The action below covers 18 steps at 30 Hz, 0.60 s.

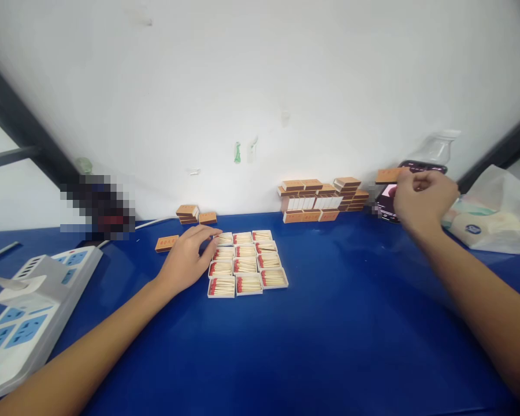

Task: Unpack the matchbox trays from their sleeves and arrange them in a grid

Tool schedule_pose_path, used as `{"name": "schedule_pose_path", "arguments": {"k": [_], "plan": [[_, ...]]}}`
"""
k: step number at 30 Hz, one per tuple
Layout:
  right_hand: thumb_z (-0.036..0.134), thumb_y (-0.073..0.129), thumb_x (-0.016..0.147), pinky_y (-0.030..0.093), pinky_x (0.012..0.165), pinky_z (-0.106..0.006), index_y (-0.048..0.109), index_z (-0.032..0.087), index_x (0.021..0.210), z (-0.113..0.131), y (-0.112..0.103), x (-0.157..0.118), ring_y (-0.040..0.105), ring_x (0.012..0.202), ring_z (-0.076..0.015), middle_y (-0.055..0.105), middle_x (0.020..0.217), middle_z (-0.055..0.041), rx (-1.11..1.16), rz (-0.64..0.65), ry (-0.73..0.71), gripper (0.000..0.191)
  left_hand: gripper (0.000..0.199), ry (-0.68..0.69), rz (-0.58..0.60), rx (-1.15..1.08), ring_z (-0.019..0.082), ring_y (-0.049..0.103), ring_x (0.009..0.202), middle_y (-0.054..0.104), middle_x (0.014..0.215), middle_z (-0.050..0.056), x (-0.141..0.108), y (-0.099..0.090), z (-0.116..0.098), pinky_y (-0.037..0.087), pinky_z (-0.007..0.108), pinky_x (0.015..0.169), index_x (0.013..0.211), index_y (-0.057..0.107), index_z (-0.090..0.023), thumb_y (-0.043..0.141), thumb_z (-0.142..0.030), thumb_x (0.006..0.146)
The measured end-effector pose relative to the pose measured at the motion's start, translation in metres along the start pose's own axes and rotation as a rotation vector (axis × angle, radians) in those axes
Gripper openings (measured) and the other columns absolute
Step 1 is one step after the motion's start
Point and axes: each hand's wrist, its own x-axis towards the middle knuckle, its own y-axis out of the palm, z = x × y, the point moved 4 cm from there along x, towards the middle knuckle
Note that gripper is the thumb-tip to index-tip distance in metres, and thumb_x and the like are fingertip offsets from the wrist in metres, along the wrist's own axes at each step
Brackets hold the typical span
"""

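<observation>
My right hand point(427, 199) pinches an orange matchbox point(389, 175) by its right end, raised in front of a phone. My left hand point(190, 254) rests at the back left of a block of open matchbox trays point(248, 283). Its thumb and index finger close around the left end of the back-left tray point(226, 239), partly covering it. The white trays lie in rows, filled with red-tipped matches point(222, 286). A closed matchbox point(166, 243) lies on the blue table just left of my left hand.
Stacked matchboxes point(311, 216) stand against the wall, and a small stack point(187, 213) sits farther left. A phone point(390, 202) leans near a clear plastic bottle point(439, 149). Tissues point(481, 228) lie at the right, a power strip point(30, 323) at the left.
</observation>
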Motion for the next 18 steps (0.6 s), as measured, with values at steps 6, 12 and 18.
{"name": "schedule_pose_path", "arguments": {"k": [6, 12, 18], "plan": [[0.018, 0.069, 0.087, 0.04, 0.074, -0.035, 0.052, 0.025, 0.07, -0.014, 0.009, 0.003, 0.053, 0.066, -0.017, 0.058, 0.07, -0.0034, -0.009, -0.002, 0.061, 0.025, 0.027, 0.037, -0.024, -0.021, 0.028, 0.07, 0.108, 0.078, 0.113, 0.009, 0.001, -0.001, -0.003, 0.056, 0.048, 0.098, 0.112, 0.074, -0.021, 0.05, -0.034, 0.106], [0.02, 0.069, 0.088, 0.042, 0.07, -0.035, 0.057, 0.022, 0.071, -0.023, 0.022, 0.006, 0.055, 0.062, -0.0171, 0.059, 0.063, -0.0037, 0.003, 0.075, 0.153, 0.021, 0.022, 0.115, -0.123, -0.032, 0.024, 0.073, 0.101, 0.08, 0.106, 0.007, 0.0, -0.006, -0.011, 0.057, 0.041, 0.093, 0.109, 0.076, -0.021, 0.055, -0.027, 0.104], [0.018, 0.063, 0.093, 0.043, 0.055, -0.031, 0.071, 0.012, 0.093, -0.035, 0.036, 0.006, 0.056, 0.048, -0.0156, 0.064, 0.064, -0.005, 0.043, 0.163, 0.211, 0.011, 0.018, 0.131, -0.367, 0.121, 0.023, 0.073, 0.098, 0.08, 0.103, 0.006, 0.002, -0.021, -0.008, 0.057, 0.037, 0.094, 0.107, 0.075, -0.02, 0.059, -0.025, 0.102]]}}
